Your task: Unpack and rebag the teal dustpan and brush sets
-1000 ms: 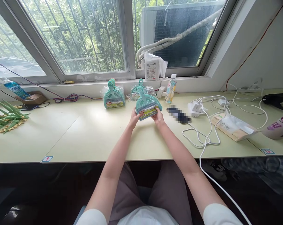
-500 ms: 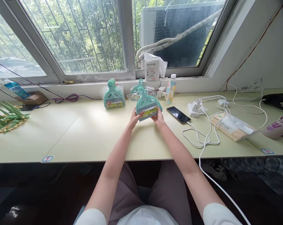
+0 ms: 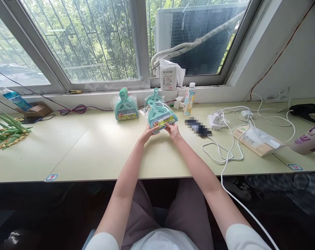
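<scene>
Between my two hands is a mint-green mini dustpan and brush set [image 3: 161, 114], wrapped in clear plastic with a yellow label along its lower edge. My left hand [image 3: 148, 133] grips its lower left corner, and my right hand [image 3: 173, 130] holds the lower right part of the label edge. Both sets of fingers are closed on it; some fingers are hidden beneath. Right behind it stands another green dustpan set [image 3: 155, 93], partly covered. Farther left, a stack of the same wrapped dustpan sets [image 3: 126, 106] leans upright near the window wall.
A drink bottle [image 3: 189, 99] and a blurred-out phone [image 3: 198, 127] lie to the right, with white cables [image 3: 227, 158] and a tissue pack [image 3: 258, 140] beyond. Bundled wires [image 3: 78, 109] run along the back. Green spiky plants [image 3: 8, 132] sit at far left. A tissue packet [image 3: 168, 78] stands on the sill.
The held dustpan set has tilted, its handle swinging to the left and flatter. Its lower edge has come slightly nearer me, and my right hand has shifted a little left and down.
</scene>
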`<state>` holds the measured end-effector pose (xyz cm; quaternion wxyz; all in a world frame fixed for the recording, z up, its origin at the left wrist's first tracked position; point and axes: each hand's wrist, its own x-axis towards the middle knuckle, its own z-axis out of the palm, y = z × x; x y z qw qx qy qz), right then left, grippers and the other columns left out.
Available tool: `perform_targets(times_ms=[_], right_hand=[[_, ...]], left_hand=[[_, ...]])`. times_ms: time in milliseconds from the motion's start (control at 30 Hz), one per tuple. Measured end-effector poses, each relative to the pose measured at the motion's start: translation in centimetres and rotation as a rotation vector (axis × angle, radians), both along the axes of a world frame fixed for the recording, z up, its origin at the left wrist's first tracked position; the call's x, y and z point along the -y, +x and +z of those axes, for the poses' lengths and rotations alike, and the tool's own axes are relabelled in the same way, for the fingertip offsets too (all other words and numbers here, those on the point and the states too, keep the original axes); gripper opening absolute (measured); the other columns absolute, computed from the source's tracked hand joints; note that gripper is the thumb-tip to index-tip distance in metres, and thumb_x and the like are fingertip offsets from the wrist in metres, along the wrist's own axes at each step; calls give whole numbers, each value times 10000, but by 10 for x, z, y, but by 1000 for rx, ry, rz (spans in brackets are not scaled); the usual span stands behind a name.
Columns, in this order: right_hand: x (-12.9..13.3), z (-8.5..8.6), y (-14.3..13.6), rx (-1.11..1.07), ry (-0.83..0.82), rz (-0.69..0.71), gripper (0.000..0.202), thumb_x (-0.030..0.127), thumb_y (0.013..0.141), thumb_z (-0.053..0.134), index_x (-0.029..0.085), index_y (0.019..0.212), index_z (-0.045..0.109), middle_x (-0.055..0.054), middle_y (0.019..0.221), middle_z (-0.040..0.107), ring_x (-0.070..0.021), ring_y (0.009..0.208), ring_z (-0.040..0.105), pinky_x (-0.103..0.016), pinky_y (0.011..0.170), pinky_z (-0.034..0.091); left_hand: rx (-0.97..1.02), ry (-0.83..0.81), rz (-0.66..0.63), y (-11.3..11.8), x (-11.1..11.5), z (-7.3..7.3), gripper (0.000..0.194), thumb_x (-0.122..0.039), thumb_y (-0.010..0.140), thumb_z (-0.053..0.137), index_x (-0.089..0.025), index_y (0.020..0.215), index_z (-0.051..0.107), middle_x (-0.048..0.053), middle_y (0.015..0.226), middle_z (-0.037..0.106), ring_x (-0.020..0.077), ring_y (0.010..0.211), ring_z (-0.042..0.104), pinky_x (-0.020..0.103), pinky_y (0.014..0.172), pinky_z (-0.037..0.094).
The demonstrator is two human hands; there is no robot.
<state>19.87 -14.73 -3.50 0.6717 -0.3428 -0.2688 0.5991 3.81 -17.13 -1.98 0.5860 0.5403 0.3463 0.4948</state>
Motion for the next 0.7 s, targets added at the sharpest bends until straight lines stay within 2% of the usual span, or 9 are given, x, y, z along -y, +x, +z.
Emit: perform_targets(times_ms=[100, 167, 233, 333, 433, 500, 600, 700], right_hand=[[-3, 0, 7, -46, 8, -65, 220, 27, 714, 695, 155, 872, 612, -24, 870, 720, -160, 842, 705, -327, 880, 578], [-5, 2, 11, -63, 14, -84, 219, 25, 722, 682, 156, 882, 612, -22, 857, 719, -158, 850, 706, -322, 887, 576], [-5, 3, 12, -59, 14, -74, 222, 30, 721, 683, 161, 887, 615, -22, 856, 721, -163, 869, 706, -329, 890, 577], [-2, 4, 8, -41, 17, -14, 231, 43, 708, 707, 168, 880, 618, -25, 875, 727, -181, 896, 705, -355, 890, 582], [0, 3, 1, -19, -19, 29, 230, 36, 697, 718, 169, 855, 616, -28, 866, 728, -194, 889, 706, -373, 877, 589], [0, 2, -1, -18, -53, -1, 235, 16, 695, 705, 172, 844, 613, -24, 849, 726, -191, 891, 705, -361, 870, 591], [-2, 2, 4, -37, -46, -34, 260, -1, 690, 689, 176, 866, 616, -28, 869, 728, -189, 925, 698, -343, 870, 589], [-4, 4, 10, -58, -16, -55, 258, 16, 700, 679, 177, 893, 619, -33, 915, 731, -189, 948, 694, -349, 871, 588]], left_hand=[[-56, -63, -191, 2, 4, 0, 722, -432, 702, 762, -274, 1337, 458, 135, 1365, 540, 303, 1193, 573, 495, 975, 456], [-55, -80, -262, 3, 3, 0, 661, -482, 728, 731, -260, 1304, 495, 148, 1369, 536, 304, 1203, 567, 493, 981, 452], [-3, -83, -212, 4, -1, 0, 622, -556, 756, 672, -261, 1281, 515, 135, 1394, 516, 303, 1240, 536, 486, 979, 459], [131, -57, -31, 5, -10, 0, 635, -650, 786, 567, -263, 1286, 510, 95, 1364, 549, 293, 1256, 522, 463, 975, 475], [183, -31, 101, 5, -14, -3, 671, -552, 752, 666, -262, 1326, 473, 66, 1255, 625, 272, 1199, 569, 423, 989, 481], [155, -43, 128, 6, -12, -5, 739, -438, 713, 742, -275, 1361, 426, 55, 1243, 629, 258, 1159, 596, 402, 977, 492], [85, -91, 10, 9, -4, -6, 781, -448, 735, 724, -293, 1403, 348, 78, 1314, 584, 266, 1081, 641, 420, 897, 523], [30, -96, -170, 12, 3, -4, 730, -519, 771, 671, -301, 1395, 361, 105, 1386, 529, 287, 1059, 655, 435, 865, 513]])
